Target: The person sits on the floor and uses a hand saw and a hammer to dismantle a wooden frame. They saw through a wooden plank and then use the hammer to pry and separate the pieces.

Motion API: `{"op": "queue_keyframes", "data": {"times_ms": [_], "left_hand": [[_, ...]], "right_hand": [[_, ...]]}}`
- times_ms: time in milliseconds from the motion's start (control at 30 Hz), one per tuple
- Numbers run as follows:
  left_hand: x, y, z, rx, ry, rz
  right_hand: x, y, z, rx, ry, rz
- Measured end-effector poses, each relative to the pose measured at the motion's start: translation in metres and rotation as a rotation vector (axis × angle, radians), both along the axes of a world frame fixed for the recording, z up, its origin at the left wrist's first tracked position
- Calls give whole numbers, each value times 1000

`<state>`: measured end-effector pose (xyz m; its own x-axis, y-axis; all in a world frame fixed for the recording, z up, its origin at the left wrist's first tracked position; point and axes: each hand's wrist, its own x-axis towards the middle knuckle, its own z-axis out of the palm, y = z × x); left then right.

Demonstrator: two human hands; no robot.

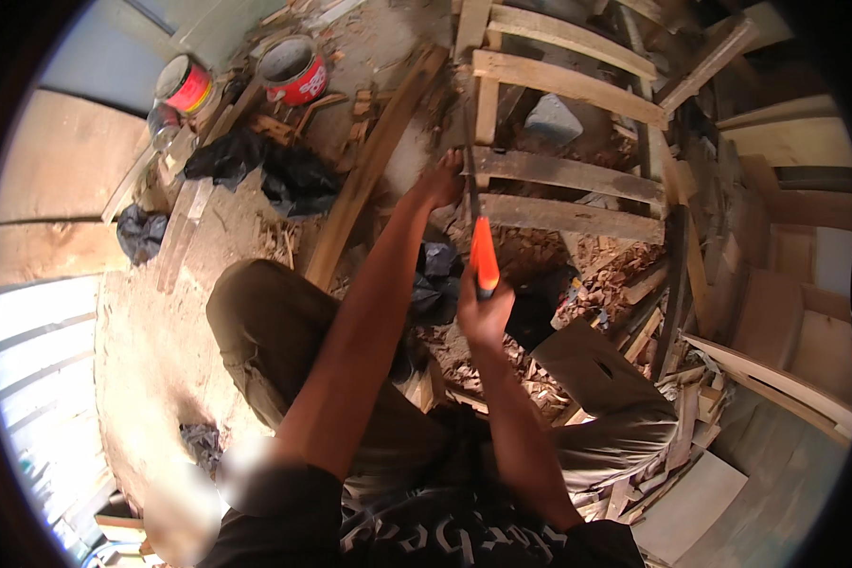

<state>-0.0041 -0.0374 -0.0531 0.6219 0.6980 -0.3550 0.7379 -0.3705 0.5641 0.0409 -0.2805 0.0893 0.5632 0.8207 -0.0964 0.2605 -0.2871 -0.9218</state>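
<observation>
My right hand (488, 308) is wrapped round the orange handle (484, 248) of a handsaw. Its dark narrow blade (472, 185) points away from me and lies along the left ends of the slats of a wooden pallet-like frame (568, 85). Just left of the blade, my left hand (439, 182) has its fingers curled at the end of a grey-brown wooden slat (568, 175). A second slat (563, 217) runs close below it. Exactly where the saw teeth meet the wood is too small to tell.
Left of the frame lies a long plank (374, 166). Black plastic sheets (298, 180), a red bucket (293, 71) and a red-and-yellow can (184, 85) stand farther left. Wood scraps (625, 275) litter the ground, and wooden panels (776, 379) lean at the right.
</observation>
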Motion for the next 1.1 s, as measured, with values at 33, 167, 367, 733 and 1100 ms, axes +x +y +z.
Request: {"op": "queue_keyframes", "data": {"times_ms": [33,167,367,733,1100], "left_hand": [[29,-9,19,-83,-47,9],[-23,25,30,-58,12,-65],[4,33,134,-221,173,-143],[105,11,220,223,321,-368],[-57,-18,318,107,562,-307]], "right_hand": [[13,-22,3,-32,-72,-34],[-10,-35,18,8,18,-42],[13,13,-8,144,179,25],[-14,-42,-22,220,305,4],[11,6,6,138,100,50]]}}
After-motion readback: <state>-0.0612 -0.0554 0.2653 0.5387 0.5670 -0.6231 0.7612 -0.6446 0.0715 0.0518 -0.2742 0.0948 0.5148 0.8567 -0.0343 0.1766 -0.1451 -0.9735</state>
